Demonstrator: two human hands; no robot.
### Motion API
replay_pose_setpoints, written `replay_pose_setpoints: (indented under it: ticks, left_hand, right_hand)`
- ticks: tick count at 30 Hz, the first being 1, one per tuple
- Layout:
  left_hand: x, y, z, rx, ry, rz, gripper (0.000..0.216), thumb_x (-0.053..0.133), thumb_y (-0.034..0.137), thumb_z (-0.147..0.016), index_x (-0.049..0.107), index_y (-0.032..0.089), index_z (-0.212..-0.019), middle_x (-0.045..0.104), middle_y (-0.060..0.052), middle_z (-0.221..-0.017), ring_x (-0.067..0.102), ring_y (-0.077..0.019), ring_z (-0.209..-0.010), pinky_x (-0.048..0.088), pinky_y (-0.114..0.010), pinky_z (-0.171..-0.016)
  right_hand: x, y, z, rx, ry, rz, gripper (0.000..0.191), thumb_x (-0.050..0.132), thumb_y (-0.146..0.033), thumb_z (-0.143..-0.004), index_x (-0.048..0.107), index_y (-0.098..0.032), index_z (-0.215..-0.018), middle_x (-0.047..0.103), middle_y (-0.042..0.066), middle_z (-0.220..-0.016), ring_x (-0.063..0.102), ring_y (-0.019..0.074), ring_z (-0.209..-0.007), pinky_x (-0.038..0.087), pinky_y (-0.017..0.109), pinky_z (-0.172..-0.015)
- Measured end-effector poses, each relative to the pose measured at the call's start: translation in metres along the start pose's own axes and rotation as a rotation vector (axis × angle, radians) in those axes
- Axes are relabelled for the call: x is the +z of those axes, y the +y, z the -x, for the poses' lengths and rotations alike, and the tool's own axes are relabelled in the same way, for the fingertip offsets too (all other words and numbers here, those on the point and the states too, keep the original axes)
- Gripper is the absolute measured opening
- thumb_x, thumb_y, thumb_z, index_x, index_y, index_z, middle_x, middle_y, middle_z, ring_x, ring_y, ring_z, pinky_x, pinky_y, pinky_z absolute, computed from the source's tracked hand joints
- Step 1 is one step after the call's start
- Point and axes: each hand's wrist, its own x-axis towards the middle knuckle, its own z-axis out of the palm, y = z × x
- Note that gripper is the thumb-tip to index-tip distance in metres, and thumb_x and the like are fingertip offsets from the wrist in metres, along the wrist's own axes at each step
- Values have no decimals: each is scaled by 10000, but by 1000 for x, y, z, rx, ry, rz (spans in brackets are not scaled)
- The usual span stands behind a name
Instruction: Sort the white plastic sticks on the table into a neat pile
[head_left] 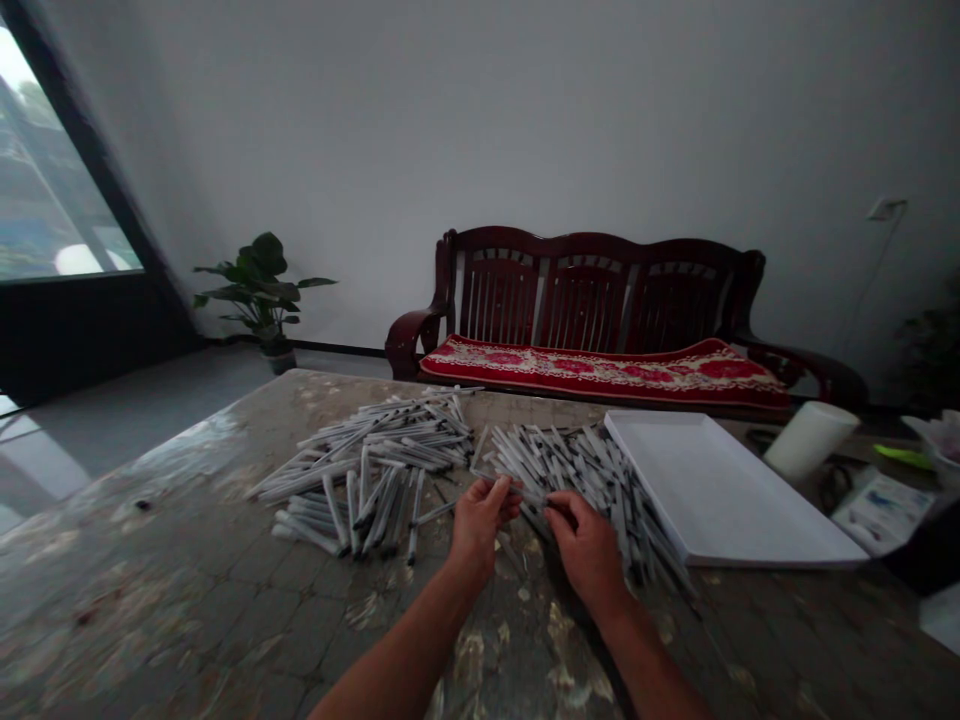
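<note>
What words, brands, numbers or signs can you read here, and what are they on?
None can be read.
White pack with bluish markings, at right: too blurred to tell whether it bears lettering.
Pen-like sticks, in piles: any print is too small to make out.

Here daylight is let in at the upper left, through the window (52,170), its top corner blown out white! Glare is thrown across the table (195,445) at left; the lower right is sunk in gloom. Lines are stretched towards the edges, fine detail softly smeared.
</note>
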Motion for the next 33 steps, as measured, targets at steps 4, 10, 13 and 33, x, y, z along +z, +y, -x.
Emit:
replay_pose_setpoints:
  ticks: [4,10,13,33]
  left_hand:
    - [-1,-1,1,-6,-11,8,486,900,498,-473,670,128,-688,717,-49,-712,655,-116,-587,523,-208,-542]
    - [-1,-5,0,-4,-10,38,509,908,496,-453,676,125,-712,714,-40,-711,650,-109,-579,530,-206,-547]
    - [-1,-6,0,-7,-2,46,496,910,481,-462,667,128,-714,716,-41,-714,654,-110,-589,533,-206,-558]
    - [0,-7,0,-6,15,75,505,917,465,-438,674,130,-728,730,-50,-738,654,-111,-583,532,-208,-556]
  right_hand:
    - [-3,-1,-1,4,-21,54,383,402,-482,-927,669,-215,-863,705,40,-744,646,196,-693,444,279,-654]
    - [-4,-1,-2,7,6,25,256,497,-411,-873,665,-222,-905,728,36,-858,670,196,-814,461,271,-745]
    - [-3,-1,-1,12,27,30,307,477,-446,-890,662,-219,-984,731,47,-924,672,198,-836,470,278,-762]
    - [-3,-4,-3,7,15,145,295,457,-400,-897,667,-230,-1015,733,46,-996,669,197,-927,453,280,-809]
